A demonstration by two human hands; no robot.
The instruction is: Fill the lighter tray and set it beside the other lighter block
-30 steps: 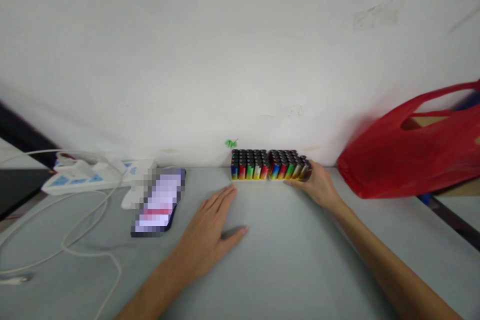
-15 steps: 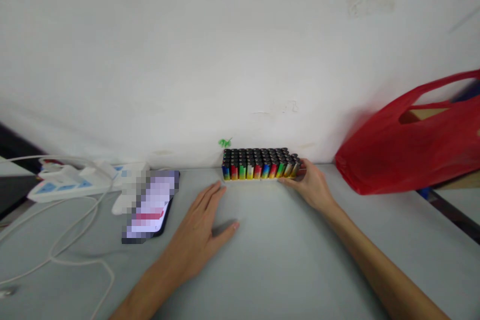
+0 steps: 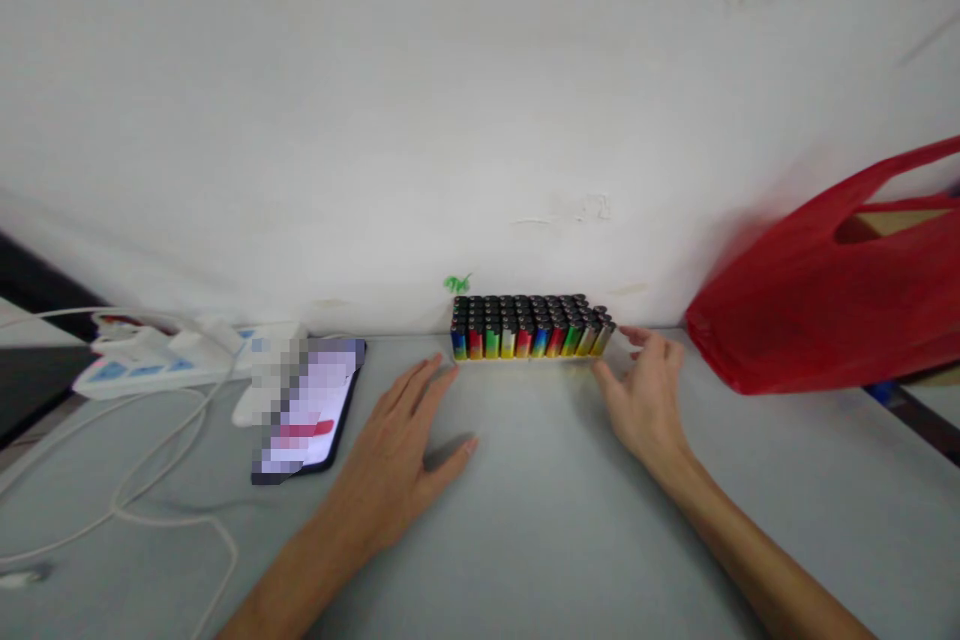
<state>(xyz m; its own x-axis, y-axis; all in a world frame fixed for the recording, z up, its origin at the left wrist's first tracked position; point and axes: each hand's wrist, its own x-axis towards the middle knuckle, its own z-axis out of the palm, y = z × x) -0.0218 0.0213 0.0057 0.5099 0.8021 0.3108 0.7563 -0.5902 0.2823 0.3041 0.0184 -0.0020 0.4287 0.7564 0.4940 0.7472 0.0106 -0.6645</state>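
Observation:
A tray of several upright lighters (image 3: 525, 328) stands against the foot of the wall, their tops black and their bodies in rainbow shades. At the tray's right end a few of them lean to the right. My right hand (image 3: 646, 390) is just beside that end, thumb and fingers apart, with nothing seen in it. My left hand (image 3: 397, 450) rests low over the table, fingers stretched towards the tray's front left corner and thumb spread.
Left of my left hand lies a phone (image 3: 311, 415), its screen lit and partly blurred. Behind it are a white power strip (image 3: 135, 370) and loose white cables (image 3: 169, 522). A red bag (image 3: 817, 310) stands on the right of the grey table (image 3: 540, 520).
My right hand has let go of the lighters at the tray's right end and drawn back slightly to the right, its fingers opening. My left hand has hardly moved. The view has shifted slightly.

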